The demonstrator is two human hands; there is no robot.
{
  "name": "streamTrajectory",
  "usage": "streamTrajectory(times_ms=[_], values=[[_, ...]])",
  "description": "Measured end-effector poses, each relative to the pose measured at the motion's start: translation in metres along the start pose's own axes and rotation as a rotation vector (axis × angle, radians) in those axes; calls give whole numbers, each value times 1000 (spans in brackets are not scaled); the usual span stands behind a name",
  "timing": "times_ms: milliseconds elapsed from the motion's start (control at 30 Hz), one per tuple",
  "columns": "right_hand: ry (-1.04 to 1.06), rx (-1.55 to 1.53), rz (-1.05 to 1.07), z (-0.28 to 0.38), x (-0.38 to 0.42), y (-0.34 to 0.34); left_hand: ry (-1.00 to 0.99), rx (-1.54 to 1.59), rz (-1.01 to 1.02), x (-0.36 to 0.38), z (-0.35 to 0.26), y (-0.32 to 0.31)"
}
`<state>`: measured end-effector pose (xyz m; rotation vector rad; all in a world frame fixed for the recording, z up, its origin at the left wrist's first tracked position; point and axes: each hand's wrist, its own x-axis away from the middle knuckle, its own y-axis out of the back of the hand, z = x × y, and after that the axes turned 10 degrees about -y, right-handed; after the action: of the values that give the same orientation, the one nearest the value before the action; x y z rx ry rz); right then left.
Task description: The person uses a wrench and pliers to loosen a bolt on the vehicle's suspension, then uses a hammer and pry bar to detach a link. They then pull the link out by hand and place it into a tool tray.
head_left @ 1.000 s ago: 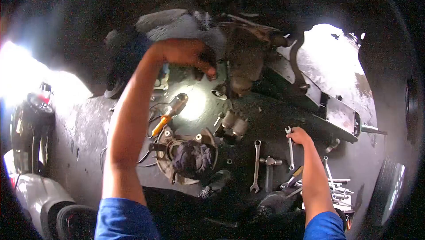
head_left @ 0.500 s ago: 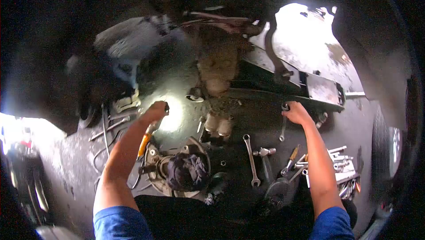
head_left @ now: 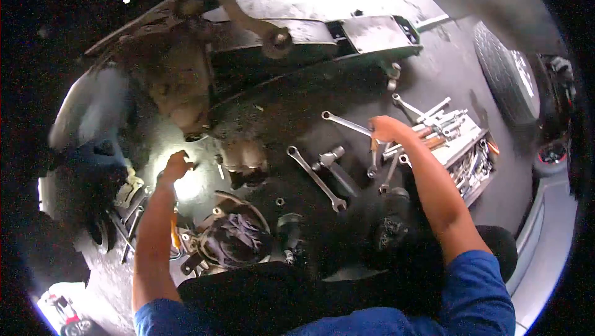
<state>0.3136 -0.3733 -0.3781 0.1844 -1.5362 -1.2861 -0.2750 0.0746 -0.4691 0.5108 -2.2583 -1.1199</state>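
Observation:
My right hand (head_left: 389, 129) is closed around one end of a combination wrench (head_left: 347, 123), whose ring end points left. Close by on the floor lie a wooden-handled tool (head_left: 374, 157) and several sockets and wrenches. My left hand (head_left: 175, 167) reaches over a brightly lit patch of floor, fingers bent and apart, with nothing visible between them. Below it, an orange-handled tool (head_left: 175, 237) lies partly hidden by my forearm. A dark cloth (head_left: 235, 240) rests on a round metal hub part. Between my hands lie another combination wrench (head_left: 317, 179) and a hammer (head_left: 338, 172).
A floor jack (head_left: 273, 35) stretches across the back beneath the vehicle. At right, a tray (head_left: 480, 184) holds many tools, with a tire (head_left: 505, 76) behind it. A nut (head_left: 280, 201) lies near my shoe. Dark vehicle parts hang overhead at left.
My view has turned right. My right hand has carried the wrench to the loose tools by the tray, tilting it sideways. My left hand's fingers have loosened from a closed grip.

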Motion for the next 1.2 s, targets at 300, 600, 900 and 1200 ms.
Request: streamTrajectory(times_ms=[300,600,900,1200], values=[[102,-131,231,8,7,5,122,-241,117,29,-74,78],[126,-2,308,30,19,-23,60,-112,161,20,-4,90],[-73,-170,-87,-34,52,26,284,190,39,33,-1,97],[-409,135,-302,-82,61,-39,385,208,107,-14,-13,92]])
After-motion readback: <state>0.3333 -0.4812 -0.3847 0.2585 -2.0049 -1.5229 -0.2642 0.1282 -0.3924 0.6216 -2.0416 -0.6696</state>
